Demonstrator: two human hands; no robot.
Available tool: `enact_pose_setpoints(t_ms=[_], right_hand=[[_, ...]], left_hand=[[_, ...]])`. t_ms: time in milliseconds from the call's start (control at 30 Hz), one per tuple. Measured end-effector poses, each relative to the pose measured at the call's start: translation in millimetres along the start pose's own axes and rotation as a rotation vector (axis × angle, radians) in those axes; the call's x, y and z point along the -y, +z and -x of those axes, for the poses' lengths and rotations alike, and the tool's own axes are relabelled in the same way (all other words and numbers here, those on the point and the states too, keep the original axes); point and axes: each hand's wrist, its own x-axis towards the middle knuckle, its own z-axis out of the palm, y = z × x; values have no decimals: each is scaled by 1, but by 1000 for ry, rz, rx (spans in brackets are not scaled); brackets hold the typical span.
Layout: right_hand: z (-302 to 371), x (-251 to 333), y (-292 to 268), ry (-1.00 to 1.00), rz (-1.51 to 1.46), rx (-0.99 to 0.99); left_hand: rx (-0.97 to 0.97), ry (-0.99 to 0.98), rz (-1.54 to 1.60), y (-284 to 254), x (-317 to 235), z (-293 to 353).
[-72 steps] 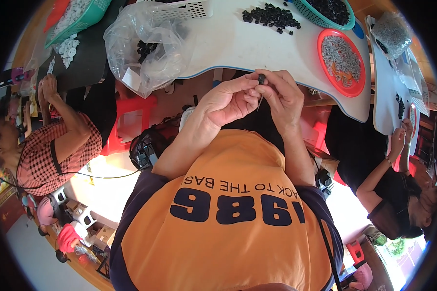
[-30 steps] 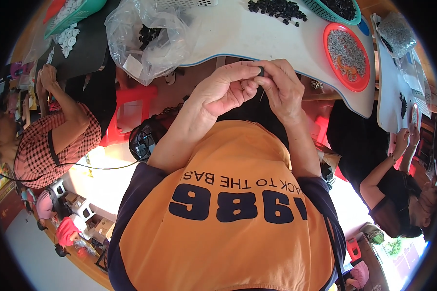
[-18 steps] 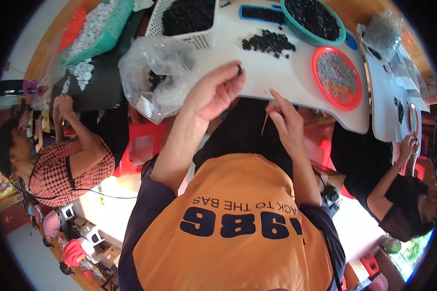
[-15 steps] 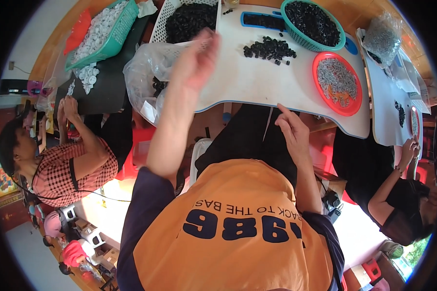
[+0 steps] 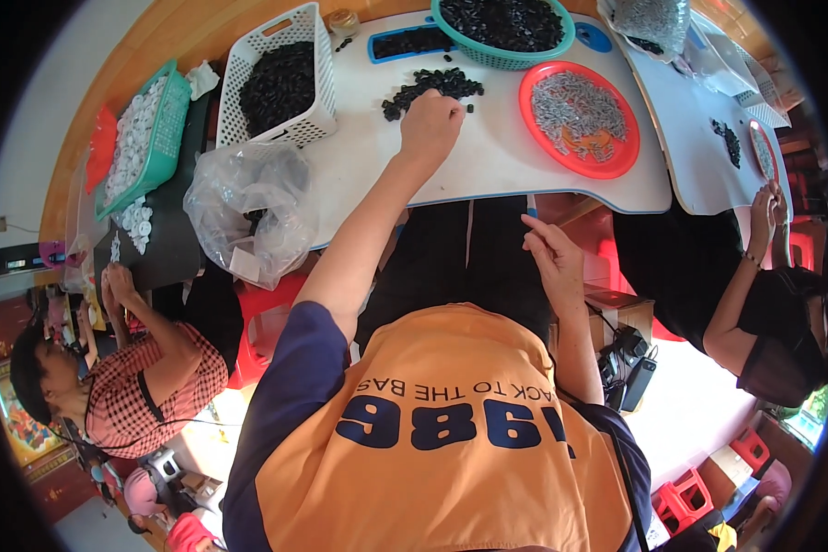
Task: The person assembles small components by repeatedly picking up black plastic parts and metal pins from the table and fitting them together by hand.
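My left hand (image 5: 430, 126) reaches over the white table to the near side of a pile of small black plastic parts (image 5: 451, 83). Its fingers are curled together, and what they hold, if anything, is hidden. My right hand (image 5: 558, 262) hovers in front of the table's near edge, above my lap. Its index finger is stretched out and the other fingers are loosely bent; no object shows in it. Right of the pile, a round red tray (image 5: 627, 152) bears many small silvery metal pieces (image 5: 575, 106) and some orange ones.
A teal basket (image 5: 501, 57) and a white basket (image 5: 324, 78) hold more black parts. Beside them lie a blue-rimmed tray (image 5: 373, 46) and a clear plastic bag (image 5: 248, 193). People work at neighbouring tables on both sides; a green basket (image 5: 167, 129) with white parts stands left.
My left hand has moved from beside the white basket, rightward to the black pile, and its fingers have closed. My right hand stays nearly in place. The whole view has shifted.
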Motion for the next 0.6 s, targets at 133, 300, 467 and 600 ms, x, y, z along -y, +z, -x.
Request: enact_pose_setpoints(t_ms=[133,300,467,600], right_hand=[[4,-4,-9,13,-29,-74],[9,-5,-27,116,-41,-128],[-27,-15,-66,-67,143,-299],[-82,-30,-105,-82,347,-410]], left_hand=[[-48,145,-314,28,-3,-20],[21,173,-410,43,-2,-29],[-32,268,-122,30,-20,-5],[99,-79,304,10,-38,40]])
